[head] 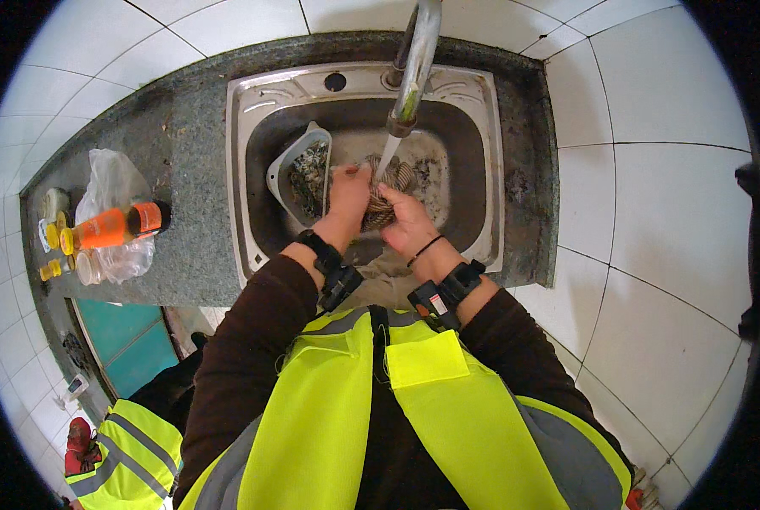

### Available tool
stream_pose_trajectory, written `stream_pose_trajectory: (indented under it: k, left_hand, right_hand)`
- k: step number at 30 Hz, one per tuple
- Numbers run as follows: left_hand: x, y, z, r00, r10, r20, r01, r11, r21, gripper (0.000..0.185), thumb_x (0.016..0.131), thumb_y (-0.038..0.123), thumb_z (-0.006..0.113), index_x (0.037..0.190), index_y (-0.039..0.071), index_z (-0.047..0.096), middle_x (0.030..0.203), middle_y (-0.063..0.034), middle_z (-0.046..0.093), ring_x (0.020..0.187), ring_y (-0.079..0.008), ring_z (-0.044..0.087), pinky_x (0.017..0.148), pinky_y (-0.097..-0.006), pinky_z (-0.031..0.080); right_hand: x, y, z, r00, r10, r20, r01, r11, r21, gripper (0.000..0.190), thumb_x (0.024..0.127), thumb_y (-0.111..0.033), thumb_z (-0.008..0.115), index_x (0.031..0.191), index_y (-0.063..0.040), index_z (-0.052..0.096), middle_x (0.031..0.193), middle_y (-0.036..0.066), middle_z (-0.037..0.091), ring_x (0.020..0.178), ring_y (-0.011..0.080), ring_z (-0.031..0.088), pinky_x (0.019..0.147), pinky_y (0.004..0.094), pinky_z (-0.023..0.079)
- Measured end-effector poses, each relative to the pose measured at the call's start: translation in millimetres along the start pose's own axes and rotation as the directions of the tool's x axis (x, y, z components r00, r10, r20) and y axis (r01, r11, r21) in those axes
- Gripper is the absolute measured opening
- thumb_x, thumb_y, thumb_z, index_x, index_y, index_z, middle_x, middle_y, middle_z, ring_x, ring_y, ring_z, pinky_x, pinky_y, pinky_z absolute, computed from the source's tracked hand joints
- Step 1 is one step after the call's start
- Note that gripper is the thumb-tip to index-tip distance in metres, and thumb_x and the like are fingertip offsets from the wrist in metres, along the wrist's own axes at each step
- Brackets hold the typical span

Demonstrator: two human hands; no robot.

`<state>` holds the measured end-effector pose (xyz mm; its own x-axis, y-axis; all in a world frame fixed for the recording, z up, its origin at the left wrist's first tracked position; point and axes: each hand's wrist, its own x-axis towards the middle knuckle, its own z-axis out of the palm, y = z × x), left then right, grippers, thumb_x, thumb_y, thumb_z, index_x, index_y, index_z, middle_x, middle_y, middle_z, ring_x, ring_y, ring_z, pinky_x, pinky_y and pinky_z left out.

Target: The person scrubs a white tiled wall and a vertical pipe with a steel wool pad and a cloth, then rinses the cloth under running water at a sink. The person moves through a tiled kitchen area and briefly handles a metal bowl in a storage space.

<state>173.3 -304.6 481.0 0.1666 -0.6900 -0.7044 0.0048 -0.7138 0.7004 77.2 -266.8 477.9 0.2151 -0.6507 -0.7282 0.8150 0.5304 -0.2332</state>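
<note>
My left hand (349,191) and my right hand (410,217) both grip a striped brown-and-cream cloth (381,207) inside a stainless steel sink (469,191). A stream of water (389,152) from the metal faucet (412,89) falls onto the cloth between my hands. Left of my left hand, a pale plastic strainer basket (280,171) leans in the basin, with dark and pale food scraps (308,175) in it. Dark bits of debris lie on the basin floor to the right of the cloth.
On the stone counter (195,191) at the left, an orange-labelled bottle (109,228) lies across a clear plastic bag (115,182), beside several small yellow-capped containers (55,233). Another person in a yellow reflective vest (131,452) is at the lower left. White tiled walls (667,204) enclose the sink.
</note>
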Motion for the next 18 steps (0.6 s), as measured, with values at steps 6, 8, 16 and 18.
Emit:
stream_pose_trajectory:
  k: [6, 8, 16, 18]
  left_hand:
    - [-48.2, -15.4, 4.2, 0.931, 0.326, 0.164, -0.365, 0.833, 0.416, 0.027, 0.079, 0.023, 0.060, 0.101, 0.008, 0.054, 0.089, -0.0165, 0.055, 0.087, -0.0311, 0.052, 0.070, -0.0421, 0.043]
    - [-44.1, -16.2, 10.9, 0.824, 0.542, 0.164, -0.522, 0.615, 0.591, 0.032, 0.079, 0.028, 0.059, 0.100, 0.004, 0.054, 0.090, -0.0204, 0.056, 0.086, -0.0385, 0.053, 0.074, -0.0443, 0.043]
    - [-5.1, 10.4, -13.2, 0.956, -0.178, 0.232, 0.190, 0.981, -0.030, 0.021, 0.083, 0.023, 0.056, 0.097, 0.008, 0.057, 0.093, -0.0106, 0.058, 0.091, -0.0205, 0.055, 0.067, -0.0365, 0.045]
    - [-29.0, 2.7, -12.8, 0.949, -0.055, 0.312, -0.014, 0.977, 0.214, 0.022, 0.079, 0.020, 0.060, 0.098, 0.008, 0.056, 0.096, -0.0123, 0.055, 0.093, -0.0247, 0.053, 0.073, -0.0370, 0.044]
  right_hand:
    - [-2.5, -18.0, -3.4, 0.991, 0.109, -0.075, -0.110, 0.994, 0.001, 0.029, 0.083, -0.032, 0.059, 0.098, -0.007, 0.057, 0.096, 0.011, 0.061, 0.085, 0.0244, 0.058, 0.075, 0.0393, 0.047]
    - [-1.3, -12.1, -5.4, 0.989, 0.148, -0.006, -0.149, 0.989, -0.009, 0.022, 0.088, -0.027, 0.054, 0.096, -0.007, 0.058, 0.093, 0.007, 0.061, 0.083, 0.0206, 0.058, 0.078, 0.0355, 0.047]
    - [3.4, -2.4, -15.3, 0.999, 0.042, -0.030, -0.040, 0.997, 0.058, 0.020, 0.086, -0.021, 0.055, 0.099, -0.006, 0.059, 0.096, 0.007, 0.062, 0.085, 0.0222, 0.058, 0.081, 0.0392, 0.046]
    - [6.0, -15.4, -20.1, 0.997, 0.012, -0.081, -0.010, 1.000, 0.021, 0.021, 0.086, -0.021, 0.055, 0.099, -0.005, 0.058, 0.094, 0.008, 0.062, 0.085, 0.0233, 0.058, 0.080, 0.0391, 0.046]
